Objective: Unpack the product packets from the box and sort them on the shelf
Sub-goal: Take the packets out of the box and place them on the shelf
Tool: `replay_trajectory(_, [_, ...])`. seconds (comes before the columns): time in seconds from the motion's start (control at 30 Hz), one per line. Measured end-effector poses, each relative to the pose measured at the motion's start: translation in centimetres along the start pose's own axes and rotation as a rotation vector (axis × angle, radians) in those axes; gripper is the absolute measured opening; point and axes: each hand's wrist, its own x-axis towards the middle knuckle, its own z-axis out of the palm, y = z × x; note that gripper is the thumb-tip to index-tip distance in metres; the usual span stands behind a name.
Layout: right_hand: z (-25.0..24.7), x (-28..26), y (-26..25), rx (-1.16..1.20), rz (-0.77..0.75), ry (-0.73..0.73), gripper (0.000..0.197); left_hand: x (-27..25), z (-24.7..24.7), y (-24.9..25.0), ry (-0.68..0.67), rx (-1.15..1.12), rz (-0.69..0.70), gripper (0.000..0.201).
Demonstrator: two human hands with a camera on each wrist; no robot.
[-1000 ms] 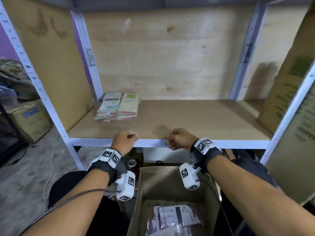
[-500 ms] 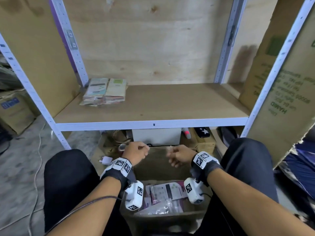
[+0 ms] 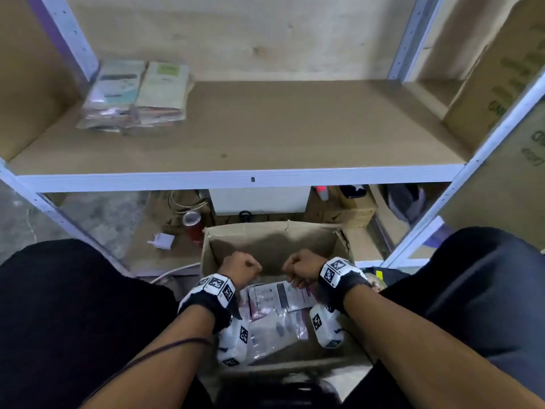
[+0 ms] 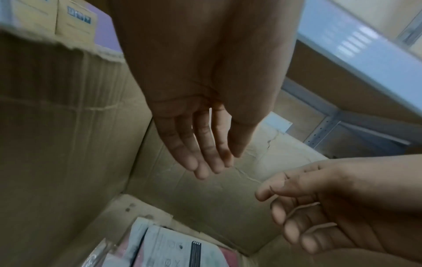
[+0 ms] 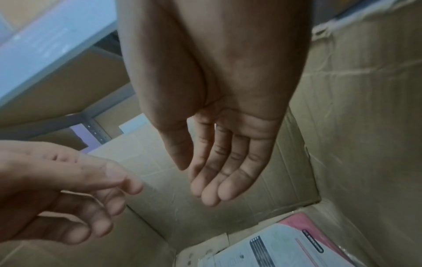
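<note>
An open cardboard box [image 3: 274,240] stands on the floor between my knees, with several pink-and-white product packets [image 3: 277,302] lying in its bottom. My left hand [image 3: 241,268] and right hand [image 3: 300,271] hover side by side inside the box, above the packets. The left wrist view shows the left hand [image 4: 221,162] with relaxed fingers, holding nothing, over the packets [image 4: 178,251]. In the right wrist view the right hand [image 5: 198,182] is likewise loose and empty above a packet [image 5: 274,249]. Two stacks of packets [image 3: 135,95] lie at the back left of the wooden shelf [image 3: 295,128].
Under the shelf are a red can [image 3: 193,227], a white plug [image 3: 162,240], cables and a white box [image 3: 259,200]. White metal uprights frame the shelf. A large cardboard sheet [image 3: 501,84] leans at the right. My knees [image 3: 73,305] flank the box.
Both hands have come down from the shelf's front edge into the box, and their fingers have loosened. The head view has tilted downward.
</note>
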Motion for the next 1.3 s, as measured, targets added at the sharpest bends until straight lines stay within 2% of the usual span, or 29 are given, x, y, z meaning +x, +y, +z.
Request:
replay_trajectory(0.1, [0.6,2.1,0.7,-0.013,0.024,-0.033,0.019,1.7,1.0,-0.8,-0.028,0.004,-0.060,0.019])
replay_trajectory(0.37, [3.4,7.6,3.1,-0.073,0.102,-0.139,0.010,5.4,4.4,-4.4,-0.109,0.073,-0.227,0.024])
replay_trajectory(0.5, [5.4,10.0,5.8,-0.362,0.068,-0.113,0.023,6.9,5.9,-5.9,-0.135,0.044,-0.322,0.027])
replay_trajectory(0.63, [7.5,11.3,7.6,-0.648,-0.056,-0.196,0.030,7.6,7.0,-7.0,-0.177,0.059,-0.380,0.038])
replay_trajectory(0.73, [9.0,12.2,8.0,-0.700,-0.151,-0.255,0.040,7.4,6.8,-7.5,-0.179,0.126,-0.454,0.036])
replay_trajectory(0.93, [12.7,12.2,8.9,-0.905,-0.283,-0.326,0.066,6.9,5.8,-7.6,-0.221,0.080,-0.459,0.038])
replay_trajectory(1.07, [14.3,11.6,9.6,-1.027,-0.313,-0.255,0.057,6.7,5.4,-7.1,-0.243,0.047,-0.428,0.037])
replay_trajectory(1.17, [15.8,11.5,9.6,-1.086,-0.293,-0.181,0.047,6.6,4.9,-6.7,-0.189,0.109,-0.389,0.034])
replay_trajectory(1.3, [16.6,10.9,10.1,-1.110,-0.283,-0.180,0.042,6.2,4.1,-5.9,-0.190,0.192,-0.402,0.030])
